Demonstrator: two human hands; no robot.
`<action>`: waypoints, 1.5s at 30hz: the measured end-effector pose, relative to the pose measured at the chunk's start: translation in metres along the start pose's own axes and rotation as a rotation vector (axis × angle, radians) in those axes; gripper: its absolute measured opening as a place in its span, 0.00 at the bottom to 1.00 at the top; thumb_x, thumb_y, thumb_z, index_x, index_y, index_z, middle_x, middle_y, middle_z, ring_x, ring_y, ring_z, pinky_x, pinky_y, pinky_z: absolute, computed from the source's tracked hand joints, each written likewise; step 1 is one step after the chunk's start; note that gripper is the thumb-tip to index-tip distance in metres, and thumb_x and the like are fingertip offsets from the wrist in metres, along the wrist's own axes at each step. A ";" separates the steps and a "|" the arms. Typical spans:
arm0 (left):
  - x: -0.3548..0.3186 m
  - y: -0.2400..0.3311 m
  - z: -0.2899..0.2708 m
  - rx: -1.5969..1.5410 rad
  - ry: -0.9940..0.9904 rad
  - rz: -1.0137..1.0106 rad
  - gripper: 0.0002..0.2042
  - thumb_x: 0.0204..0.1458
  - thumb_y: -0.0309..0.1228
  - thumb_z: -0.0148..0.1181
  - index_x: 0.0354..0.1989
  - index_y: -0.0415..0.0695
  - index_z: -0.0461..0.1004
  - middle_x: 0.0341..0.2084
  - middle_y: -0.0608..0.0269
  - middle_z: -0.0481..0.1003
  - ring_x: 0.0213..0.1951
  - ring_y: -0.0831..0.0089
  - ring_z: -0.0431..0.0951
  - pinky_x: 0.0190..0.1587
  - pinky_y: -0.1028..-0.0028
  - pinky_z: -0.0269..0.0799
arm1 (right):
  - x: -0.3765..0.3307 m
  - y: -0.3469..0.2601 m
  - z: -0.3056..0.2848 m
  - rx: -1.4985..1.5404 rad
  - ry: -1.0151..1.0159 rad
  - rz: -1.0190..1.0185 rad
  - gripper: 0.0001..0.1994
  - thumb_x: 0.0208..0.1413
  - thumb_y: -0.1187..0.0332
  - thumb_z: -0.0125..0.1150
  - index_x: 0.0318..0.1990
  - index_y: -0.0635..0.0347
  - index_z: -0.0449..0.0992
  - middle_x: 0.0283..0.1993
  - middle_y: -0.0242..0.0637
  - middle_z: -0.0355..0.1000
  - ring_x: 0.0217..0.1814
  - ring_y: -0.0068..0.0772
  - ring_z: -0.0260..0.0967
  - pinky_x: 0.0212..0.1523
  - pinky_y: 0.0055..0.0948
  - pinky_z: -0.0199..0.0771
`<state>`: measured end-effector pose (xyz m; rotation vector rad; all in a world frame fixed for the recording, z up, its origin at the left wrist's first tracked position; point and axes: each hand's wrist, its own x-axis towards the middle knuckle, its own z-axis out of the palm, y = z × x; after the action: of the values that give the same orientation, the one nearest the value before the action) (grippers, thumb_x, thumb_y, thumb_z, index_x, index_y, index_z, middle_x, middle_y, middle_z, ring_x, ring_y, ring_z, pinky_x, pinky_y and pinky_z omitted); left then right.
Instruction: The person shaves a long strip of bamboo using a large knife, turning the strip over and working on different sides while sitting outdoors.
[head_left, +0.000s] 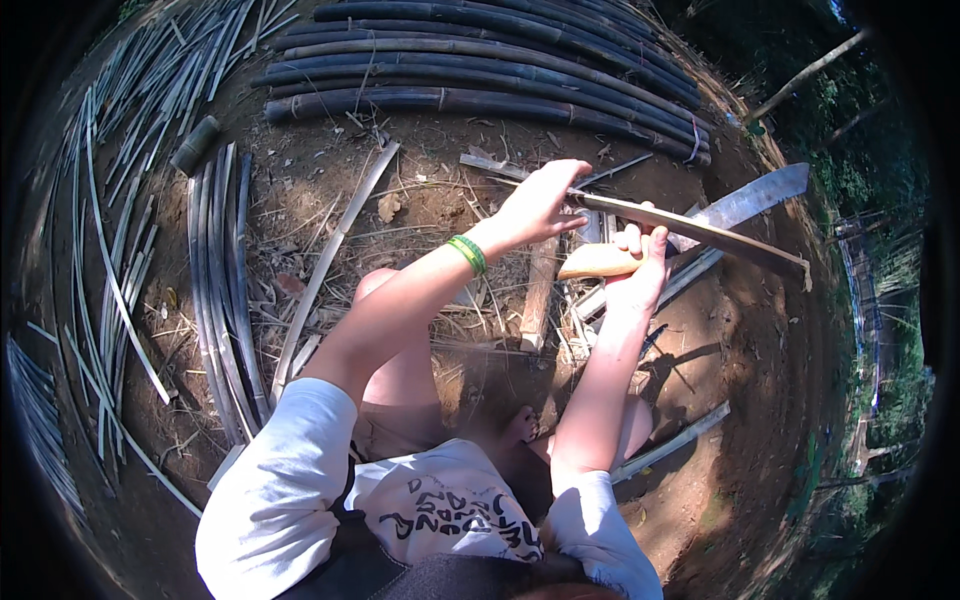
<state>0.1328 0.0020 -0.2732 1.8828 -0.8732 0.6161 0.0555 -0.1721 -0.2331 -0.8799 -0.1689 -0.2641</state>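
My left hand (540,203) grips one end of a long thin bamboo strip (700,230) that runs out to the right. A green band sits on that wrist. My right hand (640,270) is closed on the pale wooden handle of a big knife (745,203), whose broad grey blade points up and to the right, lying against the strip. Both hands are held above bare brown earth, just beyond my knees.
A row of long dark bamboo poles (480,60) lies across the far ground. Bundles of split bamboo strips (220,290) curve along the left. A flat wooden board (538,290) and loose slats lie under my hands. Green plants grow at the right.
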 end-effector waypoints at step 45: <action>-0.578 -0.050 -0.351 -0.581 2.181 -0.279 0.32 0.64 0.57 0.35 0.48 0.36 0.70 0.46 0.50 0.74 0.50 0.57 0.75 0.58 0.63 0.73 | 0.007 0.036 -0.109 -0.817 0.064 0.640 0.12 0.59 0.63 0.63 0.42 0.58 0.69 0.37 0.38 0.76 0.18 0.16 0.63 0.19 0.18 0.63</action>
<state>-0.2045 0.5132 -0.5648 0.0772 0.6337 1.4162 0.0769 -0.2364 -0.3263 -1.6757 0.3086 0.2677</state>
